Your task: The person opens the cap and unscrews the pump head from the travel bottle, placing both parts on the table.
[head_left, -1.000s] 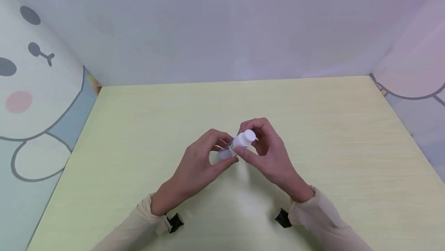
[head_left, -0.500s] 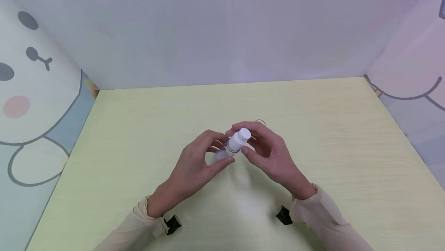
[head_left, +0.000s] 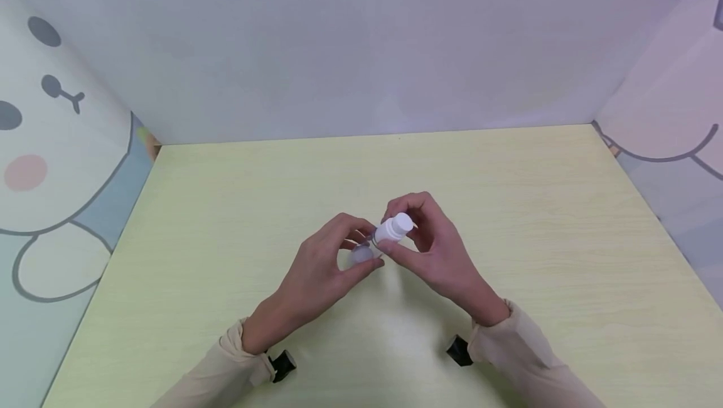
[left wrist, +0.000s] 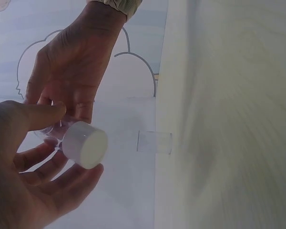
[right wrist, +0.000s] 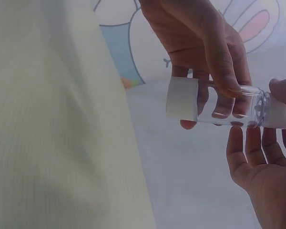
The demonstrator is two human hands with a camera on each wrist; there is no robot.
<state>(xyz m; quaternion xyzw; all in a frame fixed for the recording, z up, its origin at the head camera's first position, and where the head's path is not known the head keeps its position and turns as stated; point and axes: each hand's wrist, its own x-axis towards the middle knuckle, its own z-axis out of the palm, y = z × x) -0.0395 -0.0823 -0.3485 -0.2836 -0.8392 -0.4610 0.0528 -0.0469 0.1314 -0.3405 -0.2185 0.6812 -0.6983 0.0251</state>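
Note:
A small clear bottle point(right wrist: 209, 107) with a white base point(left wrist: 89, 145) is held tilted in the air between both hands. My left hand point(head_left: 322, 267) grips its clear body, thumb on the near side and fingers behind. At the upper end sits a white top point(head_left: 403, 224), a narrow cap above a wider collar point(right wrist: 278, 113). My right hand point(head_left: 437, 251) pinches the collar between thumb and fingers. Past the hands, a clear open cylinder point(left wrist: 155, 142), perhaps the bottle's overcap, stands on the table; in the head view my right hand hides it.
The pale wooden table point(head_left: 254, 188) runs back to a plain grey-white wall point(head_left: 361, 44). Side panels with cartoon drawings point(head_left: 62, 144) border it left and right. Black wrist cameras point(head_left: 283, 366) stick out under both sleeves.
Half a second ago my right thumb stood off the collar with the fingers spread; now it pinches the collar again. The bottle's top has shifted slightly right. The left hand keeps its grip.

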